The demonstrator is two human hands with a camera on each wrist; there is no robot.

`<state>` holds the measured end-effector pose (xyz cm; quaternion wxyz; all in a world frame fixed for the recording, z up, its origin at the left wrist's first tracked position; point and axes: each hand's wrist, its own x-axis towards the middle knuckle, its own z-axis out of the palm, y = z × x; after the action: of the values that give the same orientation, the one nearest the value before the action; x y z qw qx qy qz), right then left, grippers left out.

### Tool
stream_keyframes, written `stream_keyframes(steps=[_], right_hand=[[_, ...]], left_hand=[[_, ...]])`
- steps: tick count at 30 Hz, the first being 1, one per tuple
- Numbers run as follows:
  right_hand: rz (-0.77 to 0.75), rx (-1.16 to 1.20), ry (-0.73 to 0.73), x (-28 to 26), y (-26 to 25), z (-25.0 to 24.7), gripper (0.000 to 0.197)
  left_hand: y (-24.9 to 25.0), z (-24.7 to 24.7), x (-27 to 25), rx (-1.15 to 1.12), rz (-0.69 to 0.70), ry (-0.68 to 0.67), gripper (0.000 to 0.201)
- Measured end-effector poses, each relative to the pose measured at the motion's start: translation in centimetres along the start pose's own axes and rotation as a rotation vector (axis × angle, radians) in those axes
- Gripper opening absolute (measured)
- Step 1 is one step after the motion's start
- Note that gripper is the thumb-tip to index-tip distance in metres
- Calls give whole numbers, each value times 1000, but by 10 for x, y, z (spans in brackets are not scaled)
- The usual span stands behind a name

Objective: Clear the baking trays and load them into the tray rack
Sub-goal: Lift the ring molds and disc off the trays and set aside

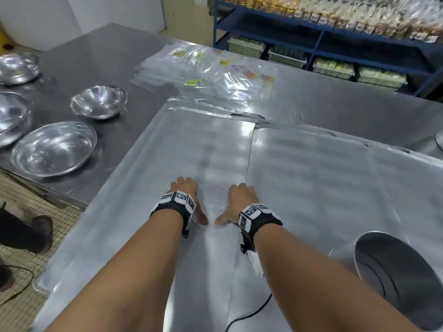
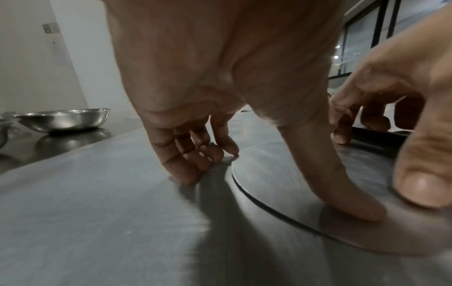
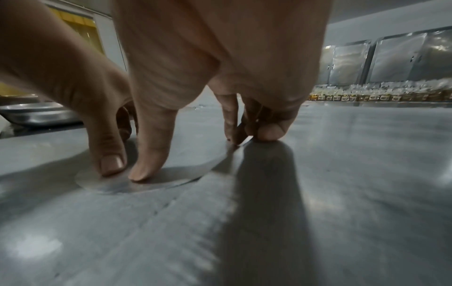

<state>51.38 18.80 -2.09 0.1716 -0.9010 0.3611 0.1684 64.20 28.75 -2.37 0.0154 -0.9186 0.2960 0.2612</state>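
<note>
Fingertips of the left hand [image 1: 185,188] and right hand [image 1: 241,200] press, curled, on a thin round disc [image 1: 213,207] lying flat on the baking tray [image 1: 208,144] between them; better to pry one edge up with a nail before pinching it.

Two flat trays are laid side by side on the table [image 1: 115,44], the left tray [image 1: 167,149] beside the right tray [image 1: 335,178]. A thin round disc [image 1: 213,207] is placed on the left tray near the seam, with the left hand [image 1: 185,195] at its left edge and the right hand [image 1: 239,202] at its right edge (thumbs pressed on the disc). Four bowls [image 1: 54,149] are set on the table left of the trays. Plastic bags [image 1: 211,68] are spread behind the trays, and a shelf rack [image 1: 323,37] is stood beyond the table. A round pan [image 1: 395,279] is placed at the near right.
</note>
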Motion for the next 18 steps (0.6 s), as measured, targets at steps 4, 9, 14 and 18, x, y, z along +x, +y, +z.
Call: stream_keyframes(steps=[4, 9, 14, 18], right_hand=[[52, -5, -7, 11, -1, 4, 109], [90, 185, 11, 11, -2, -1, 108], [8, 511, 165, 0, 8, -12, 73], [-73, 566, 315, -15, 27, -32, 41]], left_hand=[[0, -3, -2, 17, -59, -111, 107], [-2, -15, -4, -158, -31, -114, 106], [0, -24, -23, -423, 47, 35, 79], [10, -32, -39, -583, 190, 203, 50]])
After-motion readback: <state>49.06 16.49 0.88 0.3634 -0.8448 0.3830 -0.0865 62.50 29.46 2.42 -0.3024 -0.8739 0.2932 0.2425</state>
